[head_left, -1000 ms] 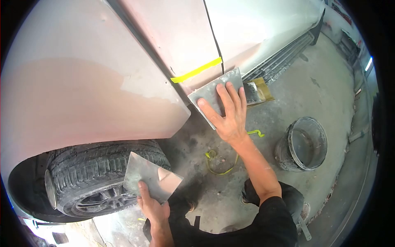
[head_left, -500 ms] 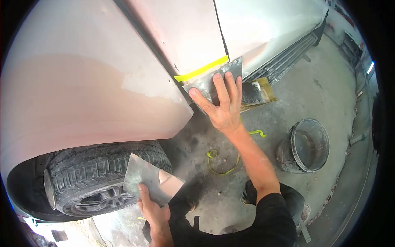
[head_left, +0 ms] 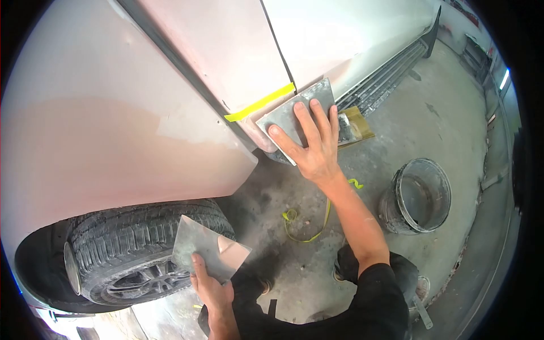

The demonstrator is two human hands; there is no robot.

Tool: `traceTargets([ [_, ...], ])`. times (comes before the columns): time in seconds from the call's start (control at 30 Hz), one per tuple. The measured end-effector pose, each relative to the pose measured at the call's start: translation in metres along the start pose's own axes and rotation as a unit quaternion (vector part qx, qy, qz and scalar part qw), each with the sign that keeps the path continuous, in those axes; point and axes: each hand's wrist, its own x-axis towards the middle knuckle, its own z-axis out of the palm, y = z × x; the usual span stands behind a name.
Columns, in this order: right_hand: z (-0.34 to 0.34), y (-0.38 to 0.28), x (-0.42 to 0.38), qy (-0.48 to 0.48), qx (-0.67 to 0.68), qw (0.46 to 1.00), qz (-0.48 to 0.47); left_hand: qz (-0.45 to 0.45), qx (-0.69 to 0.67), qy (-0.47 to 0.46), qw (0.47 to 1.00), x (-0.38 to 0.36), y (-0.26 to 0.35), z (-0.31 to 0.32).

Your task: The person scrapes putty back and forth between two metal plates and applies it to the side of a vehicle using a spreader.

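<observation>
My right hand [head_left: 318,153] presses a flat grey metal filler spreader [head_left: 290,120] against the lower edge of the car's door panel [head_left: 224,54], thumb and fingers spread over its face. Just above and left of the spreader, a strip of yellow tape [head_left: 260,102] crosses the panel. Below the tape, a pinkish band shows on the panel. My left hand [head_left: 212,292] grips a thin metal plate [head_left: 196,242] with a smooth pink patch of filler [head_left: 232,253] on it. This plate is held in front of the tyre [head_left: 141,238], apart from the car body.
A dirty dark bucket [head_left: 422,195] stands on the concrete floor at right. Loose yellow tape [head_left: 310,241] curls on the ground between. A side step [head_left: 379,71] runs along the car, with a brown-edged masked piece [head_left: 356,126] near it. A scraper [head_left: 422,311] lies lower right.
My right hand and its spreader have slid rightward along the panel, away from the tape, baring more of the pinkish band. My view has shifted slightly. The left hand still holds its plate.
</observation>
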Motion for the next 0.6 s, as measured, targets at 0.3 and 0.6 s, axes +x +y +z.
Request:
traceTargets([
  [0.3, 0.023, -0.001, -0.01, 0.003, -0.04, 0.999, -0.01, -0.003, 0.002, 0.003, 1.0, 0.0, -0.002, 0.001],
  [0.6, -0.005, 0.003, -0.014, -0.023, -0.004, 1.0, 0.018, -0.002, 0.007, -0.006, 1.0, -0.001, -0.005, 0.0],
])
